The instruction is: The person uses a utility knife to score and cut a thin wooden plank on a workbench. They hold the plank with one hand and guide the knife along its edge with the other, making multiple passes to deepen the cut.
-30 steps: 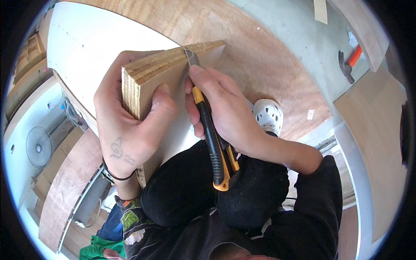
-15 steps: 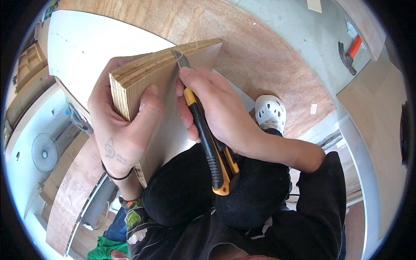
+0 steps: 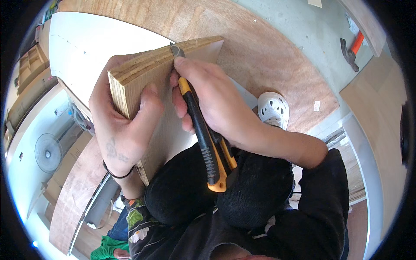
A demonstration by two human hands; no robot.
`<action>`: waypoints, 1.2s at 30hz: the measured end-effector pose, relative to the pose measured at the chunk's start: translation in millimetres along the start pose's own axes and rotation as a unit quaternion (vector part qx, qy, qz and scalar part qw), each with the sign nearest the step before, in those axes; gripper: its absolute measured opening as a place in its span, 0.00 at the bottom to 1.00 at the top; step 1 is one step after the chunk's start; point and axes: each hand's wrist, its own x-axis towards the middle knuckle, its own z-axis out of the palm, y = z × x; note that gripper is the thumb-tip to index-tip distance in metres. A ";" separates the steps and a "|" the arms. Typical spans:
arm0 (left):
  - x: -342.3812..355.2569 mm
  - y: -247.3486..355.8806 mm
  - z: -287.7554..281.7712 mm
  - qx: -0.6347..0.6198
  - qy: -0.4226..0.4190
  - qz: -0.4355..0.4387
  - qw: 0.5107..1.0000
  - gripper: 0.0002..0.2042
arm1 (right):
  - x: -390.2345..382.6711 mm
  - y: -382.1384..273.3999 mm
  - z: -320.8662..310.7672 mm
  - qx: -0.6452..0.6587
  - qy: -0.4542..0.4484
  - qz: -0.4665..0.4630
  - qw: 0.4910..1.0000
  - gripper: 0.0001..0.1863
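In the head view, the blade [image 3: 177,50] might skip off the layered edge of the board [image 3: 161,74] if the right hand [image 3: 221,102] presses too hard, and running leftward it could nick the left hand [image 3: 125,115]; a loose left grip might let the board twist. The left hand clamps the board, thumb on the near face, fingers mostly hidden behind. Just right of it, the right hand is wrapped around the knife [image 3: 200,125], thumb near the blade.

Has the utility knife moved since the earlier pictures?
Yes; the utility knife has shifted left, farther from the small white label on the brown plywood panel.
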 end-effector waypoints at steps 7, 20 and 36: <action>0.3 1.6 -1.0 -0.001 0.009 -0.012 1.000 0.12 | -8.7 -6.3 0.8 0.010 0.009 0.048 0.999 0.19; 2.3 3.2 -3.2 0.005 -0.004 0.002 1.000 0.12 | -6.5 -2.6 4.1 -0.028 0.002 0.012 1.000 0.18; 1.4 4.1 -2.6 -0.014 -0.001 -0.007 1.000 0.12 | -7.5 -0.6 6.1 -0.027 -0.003 0.006 1.000 0.19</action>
